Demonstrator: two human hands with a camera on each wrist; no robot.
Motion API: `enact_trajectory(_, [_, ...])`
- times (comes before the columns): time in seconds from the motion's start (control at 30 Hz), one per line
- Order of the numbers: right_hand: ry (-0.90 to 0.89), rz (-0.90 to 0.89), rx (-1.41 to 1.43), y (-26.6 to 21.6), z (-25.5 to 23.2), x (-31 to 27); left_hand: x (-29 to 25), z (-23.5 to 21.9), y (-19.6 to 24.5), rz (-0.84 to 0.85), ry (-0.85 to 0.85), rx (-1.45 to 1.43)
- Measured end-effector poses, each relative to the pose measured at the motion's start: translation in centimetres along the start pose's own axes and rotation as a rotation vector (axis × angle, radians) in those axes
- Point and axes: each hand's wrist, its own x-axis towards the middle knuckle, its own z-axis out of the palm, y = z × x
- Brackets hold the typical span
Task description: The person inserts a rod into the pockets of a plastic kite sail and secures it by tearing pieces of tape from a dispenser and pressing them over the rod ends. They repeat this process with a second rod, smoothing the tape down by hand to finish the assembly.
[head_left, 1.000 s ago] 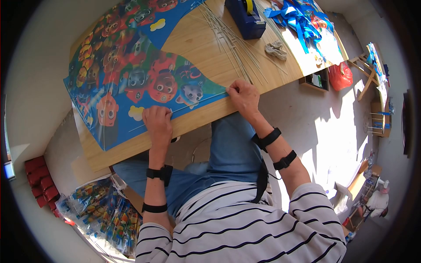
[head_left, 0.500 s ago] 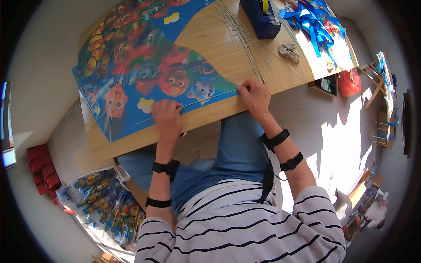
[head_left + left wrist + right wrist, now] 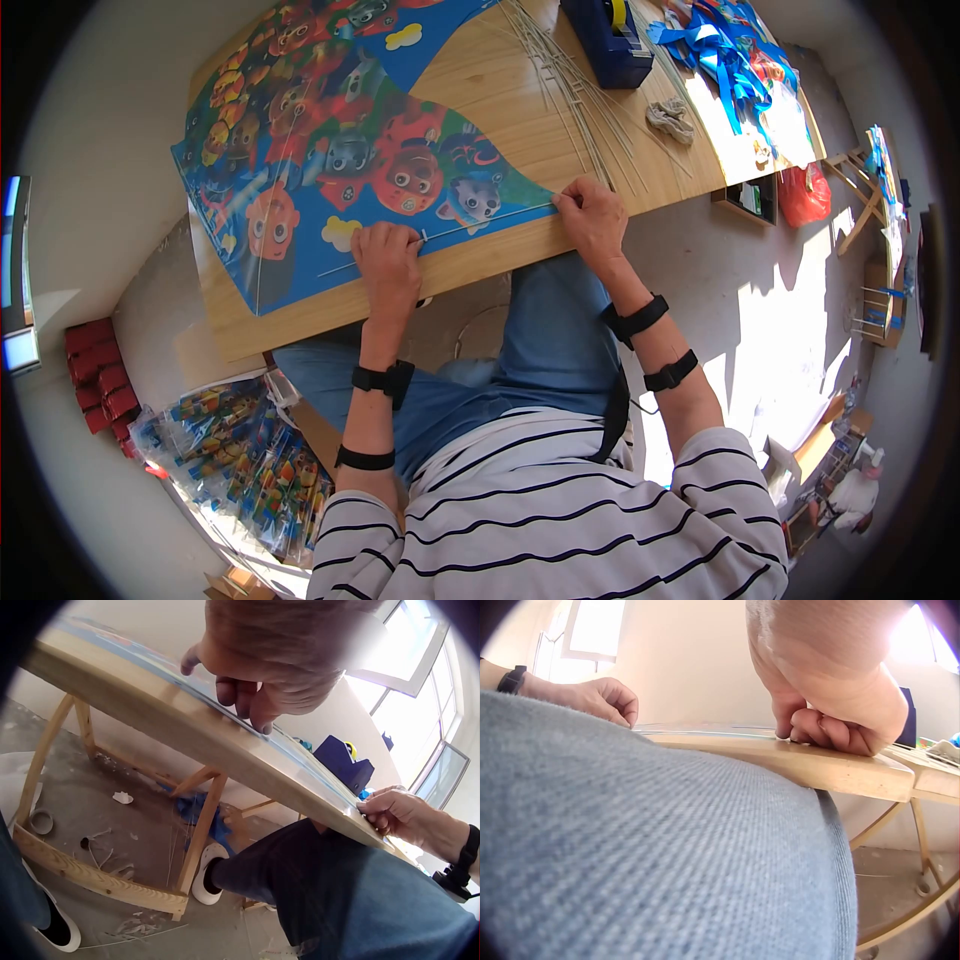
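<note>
Here, the left hand (image 3: 390, 262) and right hand (image 3: 592, 220), well apart, pinch one white rod (image 3: 490, 221) along the near edge of one printed sheet (image 3: 345, 185) on the bench (image 3: 482, 260).
The left hides part of it, the right its right end; the sheet's far side is cut off; overlapping sticks (image 3: 578, 100) defy counting.

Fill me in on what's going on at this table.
Someone in a striped shirt is working a thin white rod along the near edge of a blue cartoon-printed sheet on the wooden table. The right hand pinches the rod at the sheet's right-hand corner, while the left hand holds it partway along. The rod lies against the sheet; loose thin sticks and a blue tape dispenser sit farther back.
</note>
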Motion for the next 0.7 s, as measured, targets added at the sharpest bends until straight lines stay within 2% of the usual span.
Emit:
enact_trajectory(0.17, [0.026,0.019,0.067,0.2,0.0,0.0,0.4,-0.8,0.5,-0.014,-0.008,0.01])
enact_trajectory(0.27, [0.01,0.061,0.207,0.8,-0.5,0.7,0.5,-2.1,1.2,0.005,0.001,-0.001])
enact_trajectory(0.37, [0.153,0.008,0.131,0.1,-3.2,3.0,0.5,-3.6,2.0,0.015,0.005,0.002])
enact_trajectory(0.4, [0.124,0.048,0.087,0.5,-4.1,4.4,0.3,-3.9,2.1,0.016,0.0,0.005])
enact_trajectory(0.47, [0.252,-0.027,-0.102,2.1,-4.8,7.1,0.1,-4.5,2.3,0.016,-0.014,0.016])
enact_trajectory(0.57, [0.322,-0.066,-0.335,4.1,-6.1,10.2,0.2,-6.3,3.4,-0.098,-0.067,-0.107])
enact_trajectory(0.67, [0.301,-0.061,-0.42,6.0,-6.2,11.5,1.7,-9.4,6.1,-0.439,-0.094,-0.875])
enact_trajectory(0.7, [0.291,-0.059,-0.428,6.4,-6.1,11.8,2.7,-10.7,7.5,-0.374,-0.11,-0.994])
